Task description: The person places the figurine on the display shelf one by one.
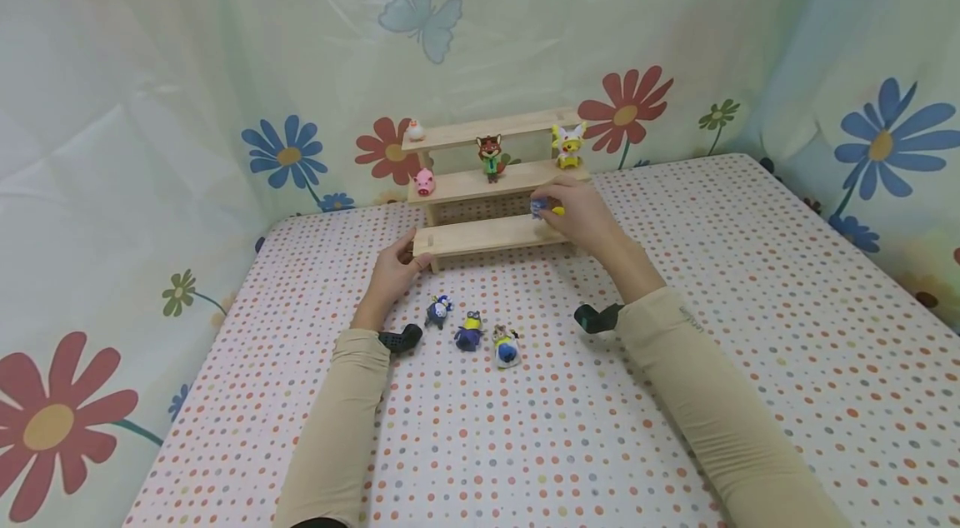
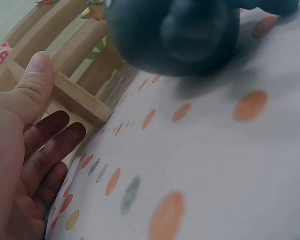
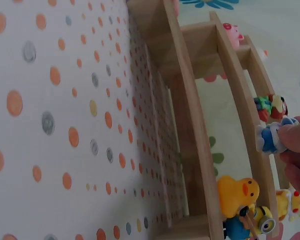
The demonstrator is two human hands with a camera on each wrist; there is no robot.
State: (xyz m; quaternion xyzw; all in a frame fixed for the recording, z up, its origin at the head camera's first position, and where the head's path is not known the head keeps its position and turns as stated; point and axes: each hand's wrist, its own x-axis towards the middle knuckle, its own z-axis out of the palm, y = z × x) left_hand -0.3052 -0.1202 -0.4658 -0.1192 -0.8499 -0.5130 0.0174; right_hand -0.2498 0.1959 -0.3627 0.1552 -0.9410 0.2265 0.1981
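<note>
My right hand (image 1: 581, 211) pinches a small blue-and-white figurine (image 3: 272, 137) between thumb and fingers, above the right part of the lowest step. My left hand (image 1: 392, 271) grips the left end of the three-step wooden display shelf (image 1: 480, 236), its thumb (image 2: 39, 75) at the front corner. On the lowest step, near the right hand, stand a yellow duck (image 3: 237, 195) and a goggled minion figure (image 3: 262, 220), mostly hidden by that hand in the head view. A pink pig (image 1: 424, 181), a fox figure (image 1: 490, 159) and a yellow figure with white headgear (image 1: 569, 146) occupy the middle step.
On the top step's left end sits a small white figure (image 1: 415, 130). Before the shelf, on the dotted cloth (image 1: 480, 445), are a dark blue-and-white figure (image 1: 438, 311), another minion (image 1: 469, 331) and a white, blue and yellow figure (image 1: 506, 346). Flowered fabric (image 1: 510, 28) hangs behind.
</note>
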